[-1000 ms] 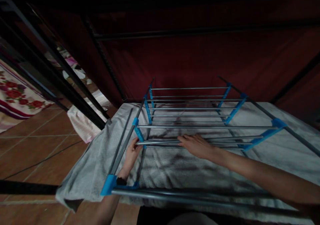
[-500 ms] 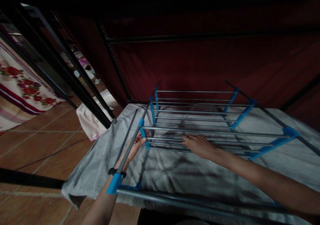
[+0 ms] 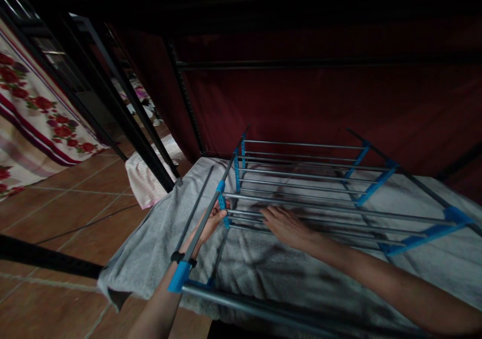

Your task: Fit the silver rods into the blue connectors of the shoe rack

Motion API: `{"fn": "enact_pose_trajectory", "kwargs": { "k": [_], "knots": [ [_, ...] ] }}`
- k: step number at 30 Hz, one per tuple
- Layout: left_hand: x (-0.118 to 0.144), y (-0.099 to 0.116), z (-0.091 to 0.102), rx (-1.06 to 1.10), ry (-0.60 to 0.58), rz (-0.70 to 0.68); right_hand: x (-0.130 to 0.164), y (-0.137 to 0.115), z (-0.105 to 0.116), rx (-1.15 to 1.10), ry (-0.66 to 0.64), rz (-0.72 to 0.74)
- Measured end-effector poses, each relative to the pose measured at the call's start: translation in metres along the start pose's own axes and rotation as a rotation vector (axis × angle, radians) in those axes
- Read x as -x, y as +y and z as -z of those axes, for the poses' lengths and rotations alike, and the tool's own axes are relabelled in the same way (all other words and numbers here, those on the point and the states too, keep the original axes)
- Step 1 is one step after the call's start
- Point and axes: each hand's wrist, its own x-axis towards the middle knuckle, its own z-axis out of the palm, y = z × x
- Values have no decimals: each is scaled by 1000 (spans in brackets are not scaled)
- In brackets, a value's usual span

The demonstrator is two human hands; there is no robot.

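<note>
A drying rack with grey metal rods (image 3: 309,177) and blue plastic brackets (image 3: 237,172) stands on a grey cloth. My left hand (image 3: 213,222) is closed on the near-left blue bracket, its thumb in front and its other fingers partly hidden behind. A dark band (image 3: 178,257) is round that wrist, behind the rack's slanting side tube (image 3: 203,223). My right hand (image 3: 286,226) lies over the lower near rods, palm down, its fingertips bent around a rod close to the left bracket. The thumb of this hand is hidden.
The grey cloth (image 3: 150,248) covers a low platform inside a black metal frame (image 3: 109,98). Dark red fabric (image 3: 301,103) hangs behind. To the left are a flowered curtain (image 3: 45,113), a striped cloth (image 3: 145,178) and brown floor tiles (image 3: 83,193). A thick bar (image 3: 241,304) crosses the rack's near side.
My right hand has slid left along the rods, closer to the left bracket, and its fingers look straighter. My left hand stays at the bracket. The whole view has shifted slightly.
</note>
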Motion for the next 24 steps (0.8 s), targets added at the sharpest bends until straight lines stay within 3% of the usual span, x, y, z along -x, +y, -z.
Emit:
{"fn": "enact_pose_trajectory", "kwargs": {
  "k": [6, 13, 24],
  "knots": [
    [-1, -9, 2, -2, 6, -29, -43, -32, -5, -36, -45, 63],
    [-7, -18, 0, -57, 17, -9, -52, -18, -19, -93, 17, 81],
    [1, -9, -5, -223, 48, -41, -54, -18, -20, -149, 63, 100]
  ]
}}
